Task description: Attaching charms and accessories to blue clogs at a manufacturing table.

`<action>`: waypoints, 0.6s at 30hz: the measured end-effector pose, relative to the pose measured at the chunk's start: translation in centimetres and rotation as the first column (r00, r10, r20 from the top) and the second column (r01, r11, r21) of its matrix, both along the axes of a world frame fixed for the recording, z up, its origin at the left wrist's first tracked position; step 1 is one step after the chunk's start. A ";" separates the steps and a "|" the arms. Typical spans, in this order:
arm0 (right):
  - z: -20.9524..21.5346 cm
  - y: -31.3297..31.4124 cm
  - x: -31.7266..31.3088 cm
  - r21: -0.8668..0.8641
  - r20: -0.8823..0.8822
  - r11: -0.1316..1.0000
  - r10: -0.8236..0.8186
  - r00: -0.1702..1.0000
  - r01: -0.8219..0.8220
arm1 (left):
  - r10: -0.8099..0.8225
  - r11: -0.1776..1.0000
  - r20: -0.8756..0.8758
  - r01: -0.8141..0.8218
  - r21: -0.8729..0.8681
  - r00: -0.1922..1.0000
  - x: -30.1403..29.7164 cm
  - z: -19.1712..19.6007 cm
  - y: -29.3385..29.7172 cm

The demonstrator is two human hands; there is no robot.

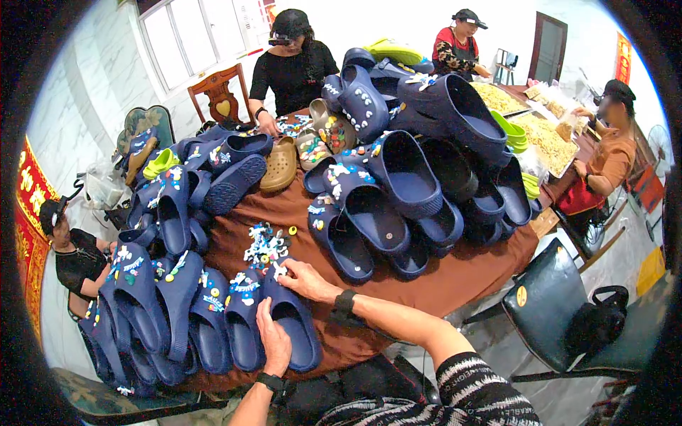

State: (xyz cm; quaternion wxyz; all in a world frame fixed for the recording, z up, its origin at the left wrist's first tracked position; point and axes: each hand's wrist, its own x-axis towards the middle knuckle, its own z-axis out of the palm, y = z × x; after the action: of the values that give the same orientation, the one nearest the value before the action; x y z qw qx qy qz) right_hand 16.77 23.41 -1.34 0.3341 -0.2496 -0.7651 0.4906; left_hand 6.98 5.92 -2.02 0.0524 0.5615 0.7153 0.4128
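Note:
A dark blue clog [298,334] lies in front of me at the near edge of the table, toe away from me. My left hand [273,339] rests along the clog's left side, its fingers stretched out and touching it. Over the toe, my right hand [311,281] is closed in a pinch on a small white charm [280,270]. Just beyond the toe sits a loose heap of white, blue and black charms [264,245]. Left of my left hand stands another blue clog [243,330] with colourful charms on its toe.
Blue clogs [398,220] are piled high at right centre; more rows fill the left side. A tan clog [279,165] sits between them on the brown tablecloth [469,277]. Co-workers sit around the table. Trays of small pale pieces [547,142] stand far right. A chair [547,305] is at my right.

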 end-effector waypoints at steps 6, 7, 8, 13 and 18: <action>-0.7 0.1 -0.4 0.036 -0.050 0.999 -0.012 0.999 0.014 | 0.015 1.000 -0.017 -0.016 -0.006 1.000 -0.1 -0.2 0.2; -0.6 0.2 -0.4 0.007 -0.051 1.000 -0.006 0.999 0.006 | 0.022 1.000 -0.023 -0.022 -0.016 0.999 -0.1 -0.2 0.3; -0.4 0.3 -0.3 -0.021 -0.053 1.000 0.001 0.999 -0.002 | 0.024 0.999 -0.022 -0.024 -0.021 0.999 0.0 -0.1 0.2; -0.8 0.2 -0.4 0.082 -0.086 0.996 -0.019 0.996 0.027 | 0.016 1.000 -0.013 -0.016 -0.026 1.000 0.0 -0.1 0.2; -1.2 0.1 -0.7 0.038 -0.096 0.999 -0.015 0.995 0.019 | 0.015 0.999 -0.021 -0.015 -0.039 1.000 0.3 0.2 -0.2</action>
State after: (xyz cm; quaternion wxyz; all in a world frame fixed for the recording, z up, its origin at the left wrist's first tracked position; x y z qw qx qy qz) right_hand 16.04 23.49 -2.57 0.3794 -0.2258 -0.7554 0.4841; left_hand 7.28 5.71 -1.83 0.0530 0.5591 0.7279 0.3933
